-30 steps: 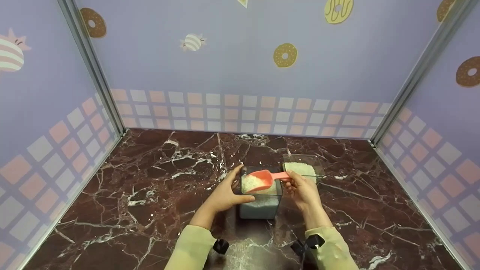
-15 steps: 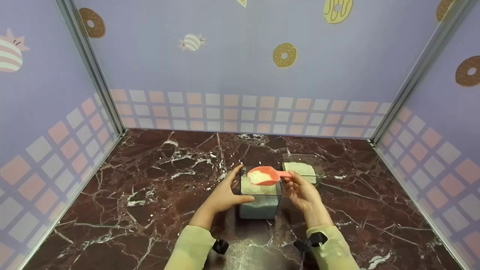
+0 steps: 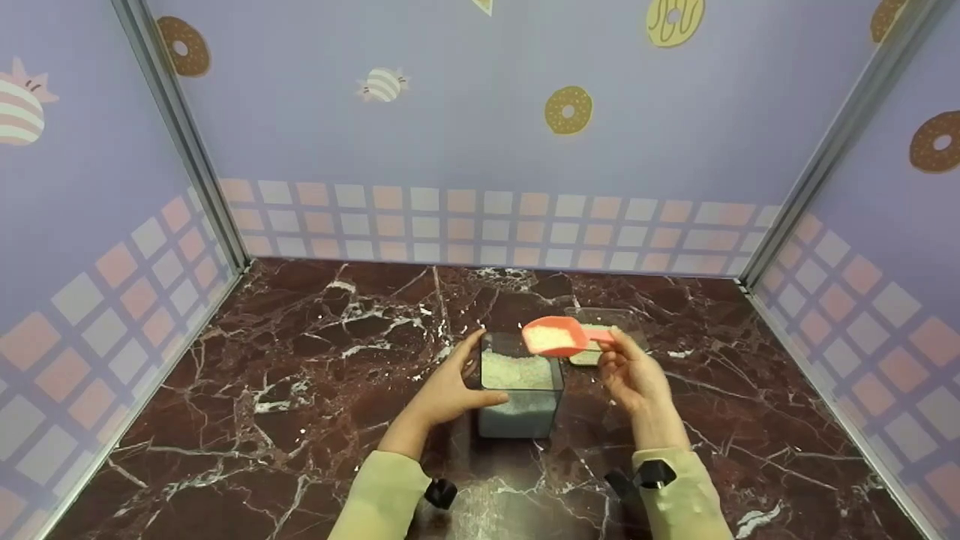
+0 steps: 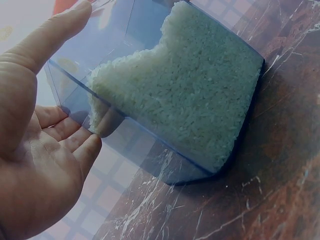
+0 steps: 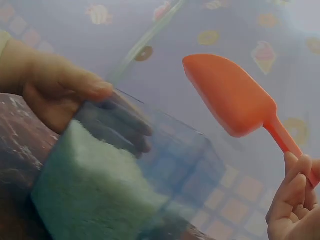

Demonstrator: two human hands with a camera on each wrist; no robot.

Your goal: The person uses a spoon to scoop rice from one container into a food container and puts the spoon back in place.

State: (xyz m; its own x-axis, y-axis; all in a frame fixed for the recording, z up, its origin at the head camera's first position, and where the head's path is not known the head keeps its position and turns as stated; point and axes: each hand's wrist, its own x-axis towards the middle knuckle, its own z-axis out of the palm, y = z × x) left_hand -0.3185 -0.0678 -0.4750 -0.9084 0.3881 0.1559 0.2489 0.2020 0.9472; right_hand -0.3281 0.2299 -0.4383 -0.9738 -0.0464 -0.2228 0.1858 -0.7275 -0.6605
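Note:
My left hand (image 3: pixel 446 386) holds a clear square container (image 3: pixel 517 420) at its left side, thumb along the front and fingers on the side and back. Rice (image 4: pixel 190 95) fills much of the container, heaped unevenly, as the left wrist view shows. In my right hand (image 3: pixel 634 375) the handle of an orange-red scoop (image 5: pixel 227 97) is pinched between thumb and fingers. The scoop is raised over the container's right back edge, rice lying in its bowl. Behind it stands a second, lower clear box (image 3: pixel 635 322) with rice in it, partly hidden by the scoop and hand.
Both containers stand on a dark red marbled tabletop (image 3: pixel 300 465) with scattered white specks. A patterned purple wall (image 3: pixel 480 135) closes off the back, and similar panels rise at left and right.
My right hand has moved right and slightly back, carrying the rice-filled scoop up from the container's opening. The left hand and container have stayed in place.

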